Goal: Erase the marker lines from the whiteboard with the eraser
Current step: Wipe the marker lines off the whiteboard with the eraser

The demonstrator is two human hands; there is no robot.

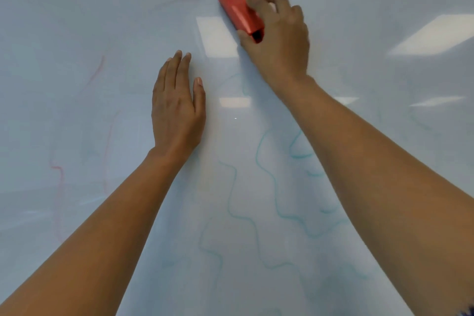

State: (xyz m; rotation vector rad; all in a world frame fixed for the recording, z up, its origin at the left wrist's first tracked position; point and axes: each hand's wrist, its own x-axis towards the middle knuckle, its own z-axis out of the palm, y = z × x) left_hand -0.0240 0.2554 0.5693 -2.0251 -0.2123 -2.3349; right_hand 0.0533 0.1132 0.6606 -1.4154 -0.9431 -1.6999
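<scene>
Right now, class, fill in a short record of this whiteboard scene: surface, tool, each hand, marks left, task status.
surface: whiteboard, glossy, with light reflections
tool: red eraser, pressed on the board near the top
right hand: grips the eraser
left hand: flat on the board, open, holding nothing
marks left: teal lines between and below the arms; faint red lines at left
task status: unfinished; lines remain

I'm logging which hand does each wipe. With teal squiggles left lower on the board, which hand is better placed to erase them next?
Probably the right hand: it already grips the red eraser. The left hand lies flat and empty on the whiteboard, while the teal lines run between both forearms.
</scene>
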